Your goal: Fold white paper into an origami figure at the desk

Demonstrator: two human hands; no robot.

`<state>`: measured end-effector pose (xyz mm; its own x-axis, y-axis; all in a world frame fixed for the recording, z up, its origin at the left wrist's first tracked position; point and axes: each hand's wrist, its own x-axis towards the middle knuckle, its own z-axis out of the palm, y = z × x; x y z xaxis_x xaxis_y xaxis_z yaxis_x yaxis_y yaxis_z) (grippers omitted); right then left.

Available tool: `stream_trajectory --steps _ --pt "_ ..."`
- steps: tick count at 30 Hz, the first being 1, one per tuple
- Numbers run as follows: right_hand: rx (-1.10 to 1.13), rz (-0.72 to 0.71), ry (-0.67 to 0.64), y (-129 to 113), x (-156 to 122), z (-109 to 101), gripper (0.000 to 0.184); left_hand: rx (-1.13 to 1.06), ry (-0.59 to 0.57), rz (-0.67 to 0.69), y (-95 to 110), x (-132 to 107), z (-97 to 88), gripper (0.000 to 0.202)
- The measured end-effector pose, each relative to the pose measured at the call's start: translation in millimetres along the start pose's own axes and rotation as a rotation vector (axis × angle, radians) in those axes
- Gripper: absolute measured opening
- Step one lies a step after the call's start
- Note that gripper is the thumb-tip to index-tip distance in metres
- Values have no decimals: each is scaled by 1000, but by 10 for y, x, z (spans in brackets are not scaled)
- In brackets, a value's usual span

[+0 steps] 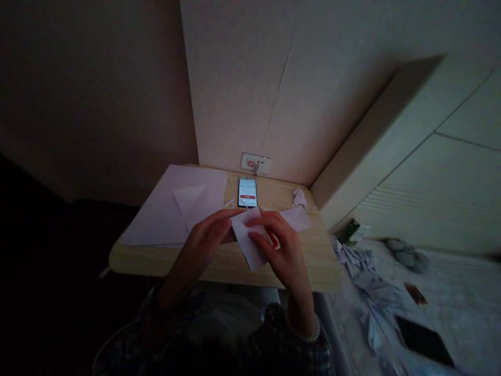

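Above the front of a small wooden table, a folded piece of white paper [250,248] is held between both hands. My left hand [211,230] grips its left edge, thumb on top and fingers underneath. My right hand [277,237] is closed on the paper from the right, with thumb and index finger against its upper face. Something red and white [275,241] shows just behind the right hand, too covered to name. A lit phone [248,191] lies beyond the hands. A folded white paper [298,219] lies to their right.
Large white sheets [156,214] with a smaller folded sheet [190,201] cover the table's left side. A folded paper shape [299,198] sits at the back right corner. A wall socket [255,163] holds a plug. On the bed at right lie several folded papers [376,292] and a dark tablet-like object [425,340].
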<state>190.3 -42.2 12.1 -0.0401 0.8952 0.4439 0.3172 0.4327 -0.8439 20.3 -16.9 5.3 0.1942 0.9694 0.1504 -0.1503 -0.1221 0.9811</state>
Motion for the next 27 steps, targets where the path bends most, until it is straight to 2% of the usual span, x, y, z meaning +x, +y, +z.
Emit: stream_trajectory --steps 4,9,12,21,27 --pt "5 6 -4 23 0 23 14 21 -10 -8 1 22 -15 31" --pt "81 171 79 65 -1 64 25 13 15 -40 30 16 -16 31" --pt "89 221 48 65 23 69 14 28 35 -35 50 8 -10 33" --pt "72 261 66 137 78 104 25 96 104 -82 -48 103 -4 31" --pt "67 301 52 167 126 94 30 125 51 -86 -54 185 10 31"
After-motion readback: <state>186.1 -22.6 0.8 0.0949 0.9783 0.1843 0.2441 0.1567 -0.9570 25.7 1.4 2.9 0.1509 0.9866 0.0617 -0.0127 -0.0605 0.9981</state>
